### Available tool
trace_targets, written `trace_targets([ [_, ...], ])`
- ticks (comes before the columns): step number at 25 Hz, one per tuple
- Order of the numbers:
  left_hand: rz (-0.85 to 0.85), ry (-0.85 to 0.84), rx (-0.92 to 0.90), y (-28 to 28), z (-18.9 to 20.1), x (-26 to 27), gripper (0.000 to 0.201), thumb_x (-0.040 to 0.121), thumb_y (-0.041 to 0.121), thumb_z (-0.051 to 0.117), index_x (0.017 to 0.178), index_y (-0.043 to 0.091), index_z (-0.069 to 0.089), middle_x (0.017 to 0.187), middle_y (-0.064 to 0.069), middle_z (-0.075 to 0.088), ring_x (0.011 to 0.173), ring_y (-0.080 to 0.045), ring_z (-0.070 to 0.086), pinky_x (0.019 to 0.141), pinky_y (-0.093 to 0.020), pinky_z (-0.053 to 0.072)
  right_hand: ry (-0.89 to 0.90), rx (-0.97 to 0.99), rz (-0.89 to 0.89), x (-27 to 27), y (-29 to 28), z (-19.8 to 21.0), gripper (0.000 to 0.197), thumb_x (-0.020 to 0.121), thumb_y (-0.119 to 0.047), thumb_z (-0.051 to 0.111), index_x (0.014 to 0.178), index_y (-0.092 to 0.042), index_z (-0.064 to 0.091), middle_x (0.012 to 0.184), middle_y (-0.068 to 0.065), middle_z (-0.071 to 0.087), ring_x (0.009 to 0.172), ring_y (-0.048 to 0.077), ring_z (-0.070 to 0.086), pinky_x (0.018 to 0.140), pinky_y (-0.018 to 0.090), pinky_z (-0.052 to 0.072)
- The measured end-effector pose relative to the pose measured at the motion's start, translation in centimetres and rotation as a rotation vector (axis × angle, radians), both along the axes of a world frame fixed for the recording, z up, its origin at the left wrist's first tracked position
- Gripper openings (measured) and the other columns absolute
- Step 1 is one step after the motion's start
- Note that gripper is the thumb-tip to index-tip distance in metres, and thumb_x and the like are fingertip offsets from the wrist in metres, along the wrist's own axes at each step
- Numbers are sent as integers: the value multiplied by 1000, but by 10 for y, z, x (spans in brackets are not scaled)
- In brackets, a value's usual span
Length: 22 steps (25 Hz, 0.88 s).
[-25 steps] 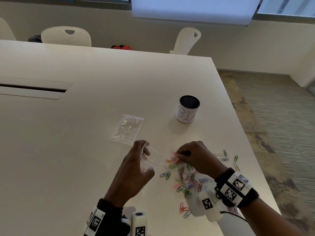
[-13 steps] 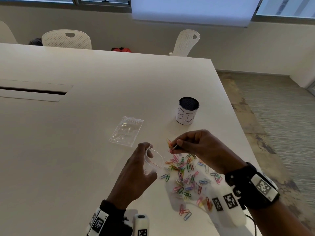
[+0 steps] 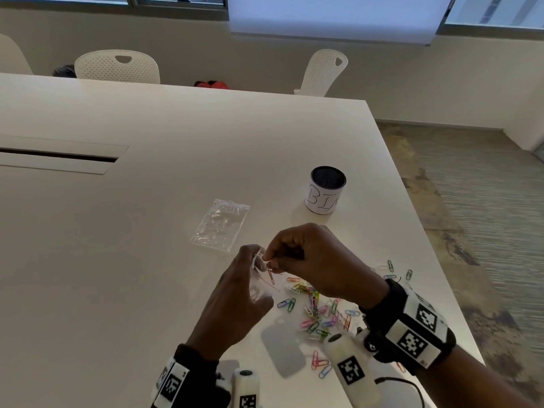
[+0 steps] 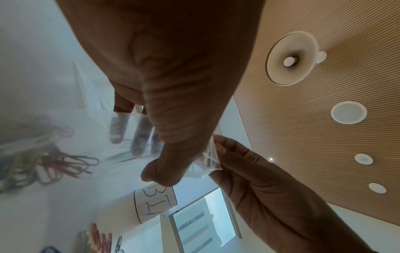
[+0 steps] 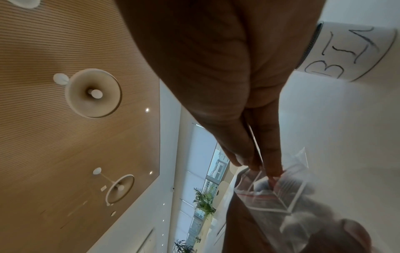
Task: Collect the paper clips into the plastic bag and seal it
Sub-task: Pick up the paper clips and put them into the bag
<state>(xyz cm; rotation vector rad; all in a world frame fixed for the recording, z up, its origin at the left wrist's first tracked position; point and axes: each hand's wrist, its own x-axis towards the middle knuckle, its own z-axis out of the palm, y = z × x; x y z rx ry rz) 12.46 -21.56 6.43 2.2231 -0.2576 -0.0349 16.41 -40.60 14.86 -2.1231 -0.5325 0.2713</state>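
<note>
The plastic bag (image 3: 220, 224) is clear, glossy, crinkled film; the table (image 3: 147, 201) looks smooth and matt, possibly laminate.

Both hands are bare, with nothing worn on the fingers. The left hand (image 3: 235, 301) ends at a black wristband (image 3: 194, 366) carrying white panels printed with black square-pattern markers. The right hand (image 3: 318, 260) has a bulkier black wristband (image 3: 412, 328) with the same kind of white marker panels on its top and side. A white cylindrical camera pod with its own marker hangs under each wrist; a thin black cable trails from the right one.
</note>
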Motion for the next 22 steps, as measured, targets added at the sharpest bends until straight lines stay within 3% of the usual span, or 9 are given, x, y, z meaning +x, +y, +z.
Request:
trace_targets([
  [2, 1, -16, 9, 1, 0, 0, 70, 78, 13, 80, 124, 40, 36, 108, 23, 54, 98, -6, 61, 77, -25, 58, -19, -8, -8, 1, 1, 1, 11, 88, -4, 78, 98, -10, 79, 91, 1, 81, 82, 7, 78, 85, 27, 63],
  [6, 3, -15, 1, 3, 2, 1, 73, 78, 13, 82, 129, 38, 37, 109, 22, 53, 104, -7, 60, 82, -21, 56, -102, -2, -84, 8, -9, -4, 11, 86, -2, 80, 95, -9, 79, 87, 0, 80, 79, 6, 77, 82, 22, 63],
  [10, 18, -4, -25, 5, 4, 0, 73, 76, 10, 79, 131, 37, 39, 109, 20, 55, 104, -7, 60, 79, -29, 59, -129, -146, -212, 23, -38, -28, 13, 85, -1, 79, 92, -11, 80, 84, -1, 79, 76, 6, 75, 79, 26, 63],
  [15, 20, 4, -32, 6, 4, 0, 74, 75, 7, 79, 131, 37, 40, 110, 18, 55, 105, -6, 60, 78, -28, 60, -78, -320, -245, 31, -72, -64, 19, 90, -8, 77, 107, -15, 77, 103, 1, 77, 92, 12, 72, 81, 27, 61],
  [19, 14, 2, -30, 5, 3, 3, 75, 75, 7, 79, 131, 37, 40, 110, 17, 56, 104, -5, 60, 77, -29, 60, -41, -528, -266, 30, -86, -79, 32, 95, -20, 71, 127, -19, 70, 126, 1, 66, 107, 17, 64, 88, 30, 54],
  [22, 9, 4, -42, 5, 2, 4, 75, 74, 6, 78, 132, 36, 41, 110, 16, 55, 105, -6, 59, 73, -18, 56, 9, -584, -309, 28, -89, -86, 34, 102, -21, 61, 136, -18, 64, 134, 3, 60, 118, 21, 61, 92, 28, 47],
])
